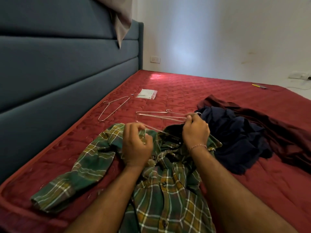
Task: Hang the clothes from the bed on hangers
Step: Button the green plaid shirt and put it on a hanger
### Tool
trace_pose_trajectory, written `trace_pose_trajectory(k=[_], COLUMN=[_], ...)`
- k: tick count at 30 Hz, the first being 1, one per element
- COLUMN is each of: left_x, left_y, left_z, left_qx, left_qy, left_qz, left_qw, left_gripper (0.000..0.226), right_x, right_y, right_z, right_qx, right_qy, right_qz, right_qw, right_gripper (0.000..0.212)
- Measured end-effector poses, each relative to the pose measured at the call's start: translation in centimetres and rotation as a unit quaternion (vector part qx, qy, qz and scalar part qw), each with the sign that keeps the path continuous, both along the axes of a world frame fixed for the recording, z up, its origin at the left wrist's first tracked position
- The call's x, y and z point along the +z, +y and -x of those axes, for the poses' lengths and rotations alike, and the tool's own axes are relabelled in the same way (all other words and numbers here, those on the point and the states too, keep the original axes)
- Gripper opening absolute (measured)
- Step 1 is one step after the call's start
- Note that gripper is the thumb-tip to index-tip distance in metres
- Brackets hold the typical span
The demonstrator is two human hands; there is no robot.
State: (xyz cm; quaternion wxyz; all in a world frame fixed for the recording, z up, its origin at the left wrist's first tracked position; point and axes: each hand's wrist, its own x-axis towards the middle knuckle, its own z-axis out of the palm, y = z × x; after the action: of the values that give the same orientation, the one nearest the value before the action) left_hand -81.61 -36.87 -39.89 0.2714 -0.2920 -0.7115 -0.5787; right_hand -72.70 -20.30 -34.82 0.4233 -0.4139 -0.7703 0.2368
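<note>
A red quilted bed (185, 91) fills the view, set against a dark blue padded headboard (58, 64) and a white wall (218, 31) with a switch plate (155, 59). A green plaid shirt (165, 185) lies spread on the bed in front of the person. The left hand (137, 145) pinches the shirt's shoulder fabric; the right hand (196, 132) grips a wire hanger (156, 129) whose arm runs into the collar. A second hanger (159, 114) lies just beyond, a third (114, 108) nearer the headboard. A navy garment (235, 135) and a maroon garment (272, 132) are heaped to the right. The held hanger's far end is hidden under cloth. A small flat packet (146, 94) is too blurred to identify. A pale cloth (120, 17) at the top edge is cut off.
</note>
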Motion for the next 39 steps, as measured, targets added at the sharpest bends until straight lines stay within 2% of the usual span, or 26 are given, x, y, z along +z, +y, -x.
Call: trace_pose_trajectory(k=[1,2,3,5,7,10,12,14,16,18,23,26,33,34,37,39], left_x=[-1.1,-2.0,-2.6,-3.2,-2.8,-2.5,-2.9,-3.3,-3.2,-2.8,-2.5,-2.3,-1.6,-1.6,-1.7,-1.3], left_y=[0.2,0.6,0.9,1.8,2.9,3.7,3.6,2.9,2.1,1.0,-0.5,-1.0,-1.6,-1.7,-1.6,-1.0], left_z=[0.9,1.9,2.7,3.6,3.5,3.0,3.2,3.8,5.0,5.5,5.8,6.5,6.4,6.5,6.0,4.9], left_qx=[-0.015,-0.041,-0.067,-0.086,-0.064,-0.039,-0.024,-0.028,-0.074,-0.120,-0.178,-0.191,-0.190,-0.183,-0.095,-0.050], left_qy=[-0.109,-0.206,-0.249,-0.207,-0.158,-0.131,-0.124,-0.134,-0.191,-0.260,-0.366,-0.412,-0.453,-0.437,-0.276,-0.179], left_qz=[0.038,0.115,0.216,0.387,0.441,0.427,0.373,0.286,0.159,0.056,-0.046,-0.108,-0.164,-0.162,-0.043,0.022], left_qw=[0.993,0.971,0.942,0.895,0.881,0.894,0.919,0.949,0.966,0.957,0.912,0.884,0.855,0.865,0.955,0.982], left_gripper=[0.017,0.015,0.021,0.042,0.050,0.037,0.026,0.021,0.016,0.014,0.024,0.021,0.024,0.023,0.028,0.026], right_x=[0.1,0.1,0.2,0.1,0.0,-0.2,-0.5,-0.7,-1.0,-1.1,-0.8,-0.8,-2.5,-2.9,-3.7,-3.5], right_y=[0.3,0.3,0.3,0.1,0.0,0.0,0.2,0.1,-0.1,-0.7,-1.2,-0.7,-0.2,-0.3,-0.6,-0.9], right_z=[0.0,-0.1,-0.2,-0.5,-0.7,-0.8,-0.7,-0.7,-0.5,-0.2,0.8,0.5,-0.3,-0.4,-0.4,-0.1], right_qx=[0.001,0.001,0.002,0.011,0.017,0.011,0.011,0.005,-0.011,-0.024,-0.032,-0.036,-0.037,-0.039,-0.033,-0.017], right_qy=[0.014,0.028,0.037,0.037,0.031,0.020,0.000,-0.028,-0.055,-0.065,-0.080,-0.104,-0.127,-0.136,-0.200,-0.233], right_qz=[0.007,0.014,0.019,0.024,0.016,-0.014,-0.037,-0.065,-0.100,-0.132,-0.160,-0.160,-0.221,-0.234,-0.251,-0.241], right_qw=[1.000,1.000,0.999,0.999,0.999,1.000,0.999,0.997,0.993,0.989,0.983,0.981,0.966,0.962,0.947,0.942], right_gripper=[0.033,0.035,0.036,0.032,0.025,0.024,0.026,0.028,0.029,0.029,0.031,0.033,0.027,0.027,0.032,0.032])
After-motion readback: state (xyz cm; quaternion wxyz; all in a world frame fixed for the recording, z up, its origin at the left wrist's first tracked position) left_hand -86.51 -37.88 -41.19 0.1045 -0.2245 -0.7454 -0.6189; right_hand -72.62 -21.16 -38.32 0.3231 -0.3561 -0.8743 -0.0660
